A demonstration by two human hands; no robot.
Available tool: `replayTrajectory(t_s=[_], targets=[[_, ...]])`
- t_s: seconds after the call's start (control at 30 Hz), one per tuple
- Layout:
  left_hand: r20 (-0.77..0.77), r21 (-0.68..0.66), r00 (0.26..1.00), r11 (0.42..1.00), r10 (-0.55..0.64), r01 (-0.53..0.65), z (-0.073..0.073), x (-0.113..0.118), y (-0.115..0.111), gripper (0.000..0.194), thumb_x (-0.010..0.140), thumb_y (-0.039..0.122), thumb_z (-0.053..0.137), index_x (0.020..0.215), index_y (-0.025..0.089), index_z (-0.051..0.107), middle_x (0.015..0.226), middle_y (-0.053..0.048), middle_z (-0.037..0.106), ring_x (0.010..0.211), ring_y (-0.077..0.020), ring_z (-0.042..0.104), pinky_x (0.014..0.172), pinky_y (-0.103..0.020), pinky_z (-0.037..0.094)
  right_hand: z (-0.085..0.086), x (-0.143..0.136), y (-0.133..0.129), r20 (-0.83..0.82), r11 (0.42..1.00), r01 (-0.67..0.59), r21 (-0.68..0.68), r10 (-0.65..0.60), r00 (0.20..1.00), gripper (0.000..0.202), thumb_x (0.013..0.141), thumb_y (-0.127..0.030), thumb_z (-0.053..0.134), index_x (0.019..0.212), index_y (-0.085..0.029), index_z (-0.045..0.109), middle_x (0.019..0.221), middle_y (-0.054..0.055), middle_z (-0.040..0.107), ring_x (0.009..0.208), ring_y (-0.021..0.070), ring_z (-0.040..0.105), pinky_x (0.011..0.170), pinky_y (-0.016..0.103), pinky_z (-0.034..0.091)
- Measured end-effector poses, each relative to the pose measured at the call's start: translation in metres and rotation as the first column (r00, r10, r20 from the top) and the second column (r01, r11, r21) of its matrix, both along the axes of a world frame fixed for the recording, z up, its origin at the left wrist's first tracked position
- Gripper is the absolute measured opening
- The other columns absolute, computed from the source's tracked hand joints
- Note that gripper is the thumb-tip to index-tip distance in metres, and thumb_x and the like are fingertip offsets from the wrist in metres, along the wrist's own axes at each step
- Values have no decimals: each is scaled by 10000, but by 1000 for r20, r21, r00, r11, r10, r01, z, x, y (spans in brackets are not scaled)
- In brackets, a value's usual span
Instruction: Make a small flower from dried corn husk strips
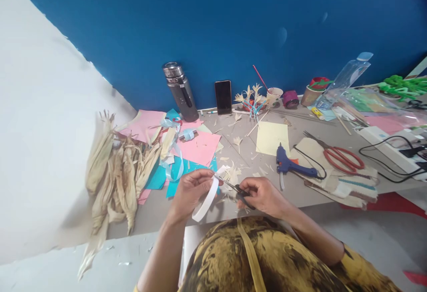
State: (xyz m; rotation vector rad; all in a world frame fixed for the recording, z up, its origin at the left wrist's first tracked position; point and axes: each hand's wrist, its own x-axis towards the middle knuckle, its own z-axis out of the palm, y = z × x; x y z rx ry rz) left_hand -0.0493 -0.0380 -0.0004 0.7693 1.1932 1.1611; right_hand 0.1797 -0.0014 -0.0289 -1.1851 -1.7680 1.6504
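White strip (207,202) pinched by the left hand (193,190), right hand (263,195) curled around black-handled scissors (237,188), both angled inward.

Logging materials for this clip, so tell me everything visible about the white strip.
The white strip is a narrow, plain band that looks like paper. The left hand pinches it near its upper part, and below that grip it hangs in a curve. The blades of the black-handled scissors, held in the right hand, lie at its upper part; whether they have cut it is too small to tell.
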Motion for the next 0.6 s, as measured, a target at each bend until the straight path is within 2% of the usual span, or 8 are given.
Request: replayTrajectory(t_s=[0.17,0.4,0.5,0.6], targets=[[-6,-16,1000,1000,0,0,1,0,0,317,648,315,888,832,138,700,788,-110,782,533,-150,664,473,-223,512,-4,0,-1,-10,1000,-10,-11,10,1000,216,677,-327,787,650,-170,641,520,-72,476,504,84,362,482,216,266],[-57,-58,998,998,-21,17,3,0,0,308,646,318,879,826,141,703,755,-101,768,523,-146,636,475,-226,470,-8,-1,-2,91,993,4,114,-14,996,315,684,-402,802,625,-176,590,538,-60,512,516,93,372,491,221,264],[-242,-28,969,999,-47,41,3,-8,1,198,704,316,818,789,155,739,723,-75,750,541,-141,609,512,-235,459,-8,0,0,188,967,3,254,-53,981,318,710,-427,791,640,-182,600,584,-39,564,538,107,417,511,224,270],[-531,62,846,998,51,-21,2,-18,8,69,714,253,775,750,196,788,714,-50,741,601,-163,602,585,-258,471,-7,1,1,310,921,-23,389,-108,945,298,725,-409,790,632,-191,610,594,-27,595,554,118,449,531,229,263]])
